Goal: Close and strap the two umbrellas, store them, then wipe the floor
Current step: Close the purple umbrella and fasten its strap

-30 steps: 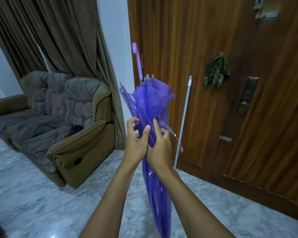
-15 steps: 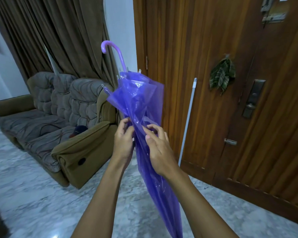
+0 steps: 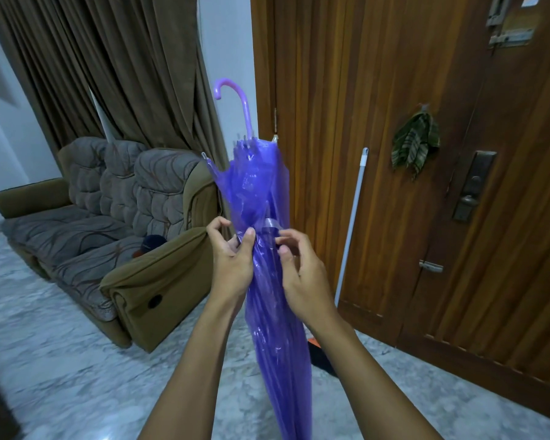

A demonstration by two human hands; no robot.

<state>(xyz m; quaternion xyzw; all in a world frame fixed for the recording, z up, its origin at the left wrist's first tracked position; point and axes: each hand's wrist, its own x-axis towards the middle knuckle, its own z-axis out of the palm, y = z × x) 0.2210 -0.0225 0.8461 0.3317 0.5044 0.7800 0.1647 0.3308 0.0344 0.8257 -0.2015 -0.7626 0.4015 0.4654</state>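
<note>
A folded purple translucent umbrella [image 3: 269, 312] stands upright in front of me, its curved handle [image 3: 235, 100] at the top and its tip out of view below. My left hand [image 3: 232, 258] grips the gathered canopy at mid-height, thumb pressed on the front. My right hand [image 3: 299, 274] pinches the pale strap [image 3: 272, 224] that runs around the canopy just above my fingers. Only this one umbrella is in view.
A white mop pole [image 3: 351, 223] leans on the wooden door [image 3: 394, 122] at right, and a dark mop head [image 3: 319, 354] lies on the marble floor [image 3: 61, 360] behind the umbrella. A brown sofa [image 3: 108, 236] and curtains [image 3: 108, 58] stand at left. A cloth [image 3: 415, 142] hangs on the door.
The umbrella has swung from tilted left to nearly upright. The flared canopy is now gathered tighter, and the strap has come round to the front by my right fingers.
</note>
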